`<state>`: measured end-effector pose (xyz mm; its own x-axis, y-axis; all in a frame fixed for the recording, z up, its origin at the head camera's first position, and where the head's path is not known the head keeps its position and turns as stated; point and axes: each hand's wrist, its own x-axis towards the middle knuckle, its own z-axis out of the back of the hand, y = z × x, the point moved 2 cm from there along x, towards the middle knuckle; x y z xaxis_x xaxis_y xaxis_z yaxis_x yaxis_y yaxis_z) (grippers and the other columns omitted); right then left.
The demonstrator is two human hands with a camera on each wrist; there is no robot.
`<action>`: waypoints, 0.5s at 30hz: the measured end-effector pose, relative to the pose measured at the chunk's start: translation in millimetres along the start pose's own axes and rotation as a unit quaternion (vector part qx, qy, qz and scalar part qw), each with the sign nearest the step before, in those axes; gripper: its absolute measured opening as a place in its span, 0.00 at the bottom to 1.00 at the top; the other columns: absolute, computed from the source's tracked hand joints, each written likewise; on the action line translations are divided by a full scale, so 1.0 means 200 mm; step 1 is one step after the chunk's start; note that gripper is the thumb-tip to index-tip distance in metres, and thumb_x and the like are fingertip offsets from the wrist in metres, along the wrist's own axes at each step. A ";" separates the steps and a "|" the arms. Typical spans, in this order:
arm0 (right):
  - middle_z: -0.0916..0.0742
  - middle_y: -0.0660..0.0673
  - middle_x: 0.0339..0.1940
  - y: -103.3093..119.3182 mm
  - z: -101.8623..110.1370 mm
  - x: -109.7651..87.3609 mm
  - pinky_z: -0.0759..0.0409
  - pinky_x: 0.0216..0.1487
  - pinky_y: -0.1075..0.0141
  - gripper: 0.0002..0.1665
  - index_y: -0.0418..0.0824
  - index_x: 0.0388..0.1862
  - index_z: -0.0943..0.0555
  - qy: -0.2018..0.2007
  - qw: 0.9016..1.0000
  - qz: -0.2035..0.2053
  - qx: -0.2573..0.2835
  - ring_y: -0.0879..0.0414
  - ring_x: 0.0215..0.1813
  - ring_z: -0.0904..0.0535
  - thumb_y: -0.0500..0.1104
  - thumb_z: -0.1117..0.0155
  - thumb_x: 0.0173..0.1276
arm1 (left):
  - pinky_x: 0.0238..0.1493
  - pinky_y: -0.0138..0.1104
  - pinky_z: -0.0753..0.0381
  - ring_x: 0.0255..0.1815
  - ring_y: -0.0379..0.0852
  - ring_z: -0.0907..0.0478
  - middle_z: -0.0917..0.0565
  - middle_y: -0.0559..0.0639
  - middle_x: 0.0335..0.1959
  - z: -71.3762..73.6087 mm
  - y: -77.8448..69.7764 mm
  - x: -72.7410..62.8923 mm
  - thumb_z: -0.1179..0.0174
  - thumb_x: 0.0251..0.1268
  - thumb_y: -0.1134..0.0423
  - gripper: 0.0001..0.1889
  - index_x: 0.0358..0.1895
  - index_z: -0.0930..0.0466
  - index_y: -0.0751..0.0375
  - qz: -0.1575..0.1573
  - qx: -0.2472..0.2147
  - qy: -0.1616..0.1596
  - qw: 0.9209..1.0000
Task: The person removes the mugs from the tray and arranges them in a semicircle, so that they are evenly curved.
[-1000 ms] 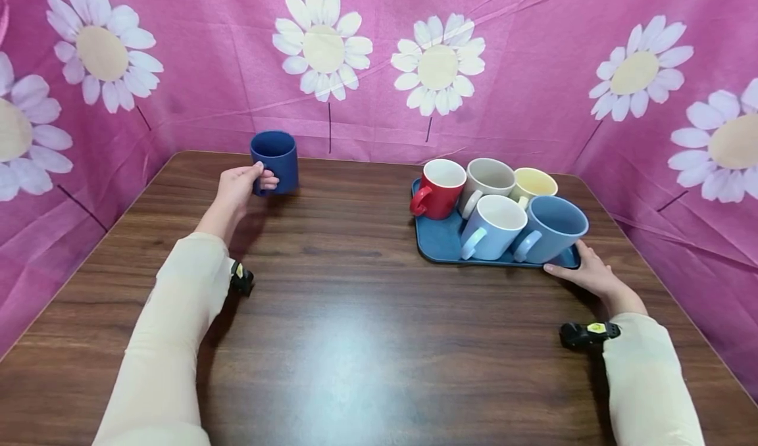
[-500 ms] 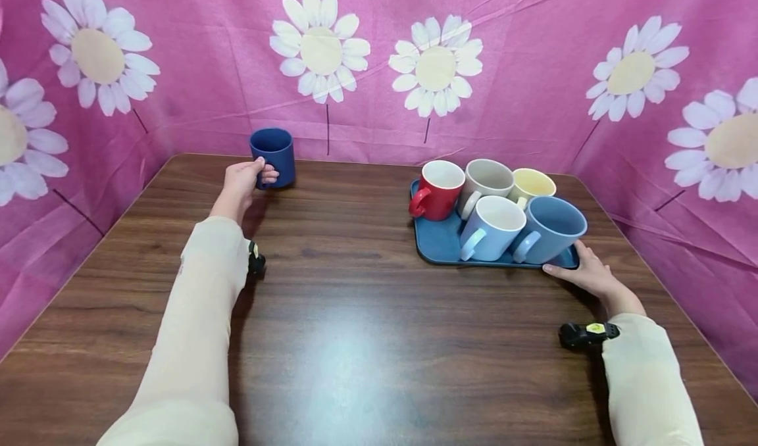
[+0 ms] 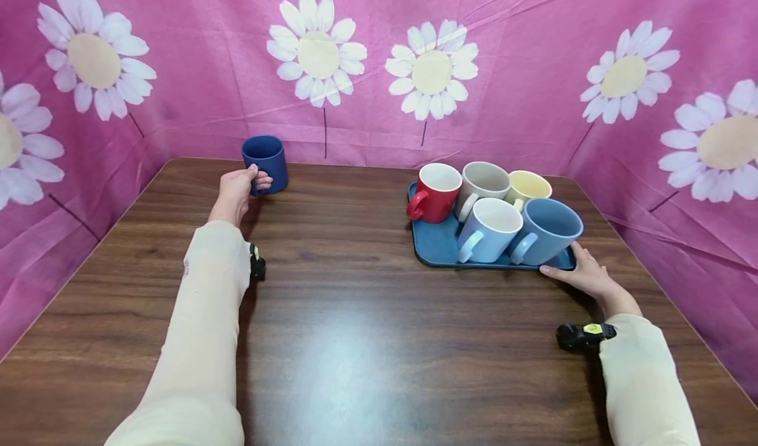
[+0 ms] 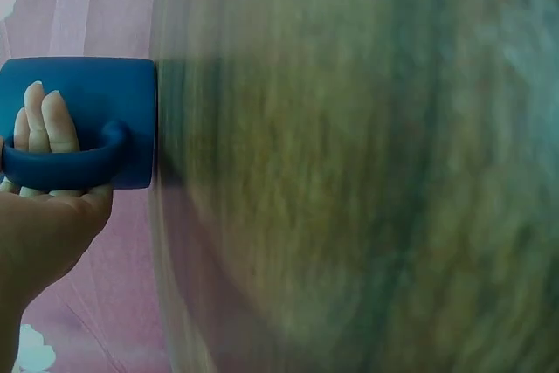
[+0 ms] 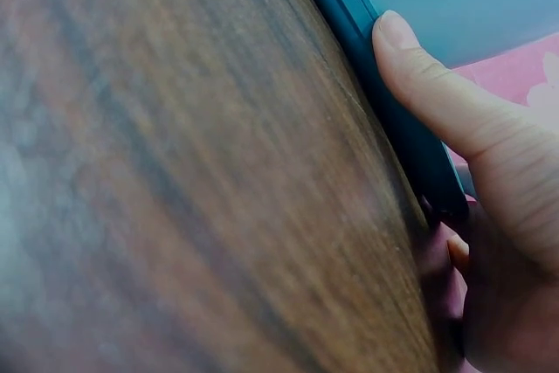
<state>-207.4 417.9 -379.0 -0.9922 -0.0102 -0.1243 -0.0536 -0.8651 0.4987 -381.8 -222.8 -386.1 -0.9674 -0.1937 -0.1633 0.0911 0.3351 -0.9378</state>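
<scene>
My left hand (image 3: 239, 188) grips a navy blue mug (image 3: 274, 166) by its handle at the back left of the table. Several fingers pass through the handle (image 4: 65, 168) in the left wrist view. The mug is upright, its base right at the tabletop. My right hand (image 3: 589, 277) holds the front right corner of a dark blue tray (image 3: 435, 242), thumb (image 5: 397, 32) on the rim. On the tray stand a red mug (image 3: 435, 206), a grey mug (image 3: 482, 186), a yellow mug (image 3: 531, 184), a pale blue mug (image 3: 494, 239) and a larger blue mug (image 3: 547, 235).
The wooden table (image 3: 331, 314) spans the space between both arms. A pink cloth (image 3: 379, 117) printed with daisies hangs behind the table and along its sides. Black wrist cameras are strapped to both forearms.
The left forearm has shifted right and forward. The navy mug, still gripped, has moved slightly left and back. The right hand and the tray have kept their places.
</scene>
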 end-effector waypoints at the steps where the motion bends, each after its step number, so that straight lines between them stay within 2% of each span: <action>1: 0.48 0.20 0.59 0.00 0.00 0.00 0.69 0.47 0.32 0.56 0.33 0.66 0.64 0.000 1.000 0.000 0.001 0.26 0.59 0.58 0.58 0.43 0.55 | 0.32 0.29 0.24 0.22 0.41 0.21 0.20 0.51 0.18 0.01 0.01 0.02 0.47 0.60 0.59 0.14 0.22 0.21 0.65 -0.003 -0.005 0.001 1.000; 4: 0.48 0.20 0.59 0.01 0.00 0.00 0.68 0.47 0.32 0.56 0.33 0.65 0.64 -0.001 1.000 0.000 -0.001 0.26 0.59 0.58 0.58 0.43 0.55 | 0.32 0.28 0.25 0.22 0.40 0.21 0.19 0.50 0.18 0.04 0.03 0.04 0.47 0.59 0.58 0.15 0.22 0.21 0.63 -0.012 -0.002 0.004 1.000; 7: 0.47 0.20 0.58 0.01 0.00 0.00 0.68 0.47 0.32 0.56 0.32 0.65 0.64 -0.003 1.000 -0.001 -0.003 0.26 0.59 0.57 0.58 0.43 0.55 | 0.33 0.28 0.24 0.22 0.40 0.21 0.19 0.50 0.18 0.03 0.02 0.02 0.47 0.59 0.57 0.15 0.21 0.21 0.63 -0.008 -0.003 0.010 1.000; 12: 0.46 0.19 0.57 0.01 0.00 -0.01 0.67 0.46 0.31 0.56 0.32 0.65 0.63 -0.003 1.000 -0.003 -0.009 0.26 0.58 0.55 0.59 0.43 0.55 | 0.33 0.27 0.25 0.20 0.38 0.22 0.20 0.49 0.15 -0.04 -0.08 -0.12 0.53 0.63 0.60 0.17 0.18 0.23 0.62 0.004 0.016 0.013 1.000; 15: 0.46 0.19 0.57 0.01 0.00 0.00 0.67 0.47 0.32 0.56 0.32 0.65 0.64 -0.002 1.000 -0.004 -0.006 0.26 0.58 0.55 0.59 0.43 0.55 | 0.40 0.28 0.28 0.20 0.37 0.22 0.21 0.48 0.13 -0.08 -0.14 -0.20 0.56 0.65 0.61 0.19 0.18 0.25 0.62 0.011 0.043 0.028 0.999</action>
<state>-206.6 416.2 -377.4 -0.9922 -0.0007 -0.1243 -0.0605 -0.8710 0.4876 -349.4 -209.7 -348.8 -0.9764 -0.1351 -0.1685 0.1297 0.2572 -0.9576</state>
